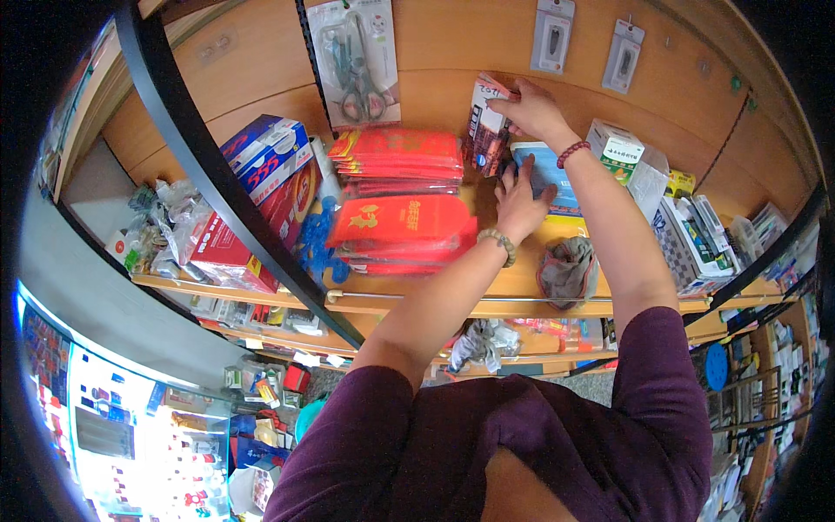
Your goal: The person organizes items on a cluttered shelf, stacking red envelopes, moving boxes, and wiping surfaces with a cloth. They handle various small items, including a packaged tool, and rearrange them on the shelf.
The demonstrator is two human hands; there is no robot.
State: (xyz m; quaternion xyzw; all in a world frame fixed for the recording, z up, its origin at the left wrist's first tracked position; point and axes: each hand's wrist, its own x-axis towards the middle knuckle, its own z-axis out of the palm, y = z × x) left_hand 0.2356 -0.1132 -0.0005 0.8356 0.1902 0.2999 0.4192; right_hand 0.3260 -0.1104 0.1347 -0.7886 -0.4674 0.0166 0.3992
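Observation:
My right hand [533, 111] grips the upper edge of an upright printed packet [486, 124] near the back of a wooden shelf [515, 280]. Below it, my left hand [520, 199] has its fingers spread over the left side of a blue flat pack [548, 176]; whether it holds the pack I cannot tell. Stacked red envelopes in clear wrap [404, 222] lie left of my left hand, with another red stack [404, 153] behind them. A crumpled grey cloth [566, 267] rests near the shelf's front edge, between my forearms.
Carded scissors [355, 72] and nail clippers [553, 39] hang on the back panel. Battery boxes [271, 160] stand left, beside a black upright [196, 150]. On the right are a white-green box [613, 150] and stacked goods. A metal rail [417, 297] runs along the front.

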